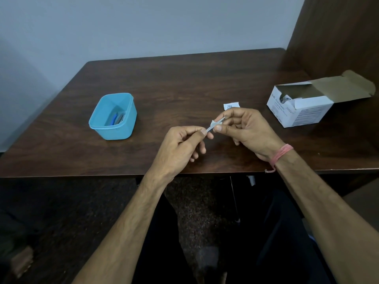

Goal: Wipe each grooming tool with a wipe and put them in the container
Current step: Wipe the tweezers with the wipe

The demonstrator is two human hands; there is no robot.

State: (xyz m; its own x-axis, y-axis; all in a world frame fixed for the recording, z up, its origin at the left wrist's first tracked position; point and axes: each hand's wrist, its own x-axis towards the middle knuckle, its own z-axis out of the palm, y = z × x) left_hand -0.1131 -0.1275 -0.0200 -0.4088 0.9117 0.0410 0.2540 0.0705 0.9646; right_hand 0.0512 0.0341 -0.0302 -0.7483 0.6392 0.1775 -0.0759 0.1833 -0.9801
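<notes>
My left hand pinches one end of a thin metal tool that looks like tweezers, held above the table's front middle. My right hand pinches a small white wipe folded round the tool's shaft, thumb below and fingers above. The tool's tip pokes out past the wipe toward the right. A blue plastic container stands open at the left of the table, with a blue-handled tool and another greyish tool lying in it.
An open white cardboard box of wipes lies on the dark wooden table at the right, flap raised. A torn white wipe packet lies just behind my right hand. A wooden panel rises at the far right.
</notes>
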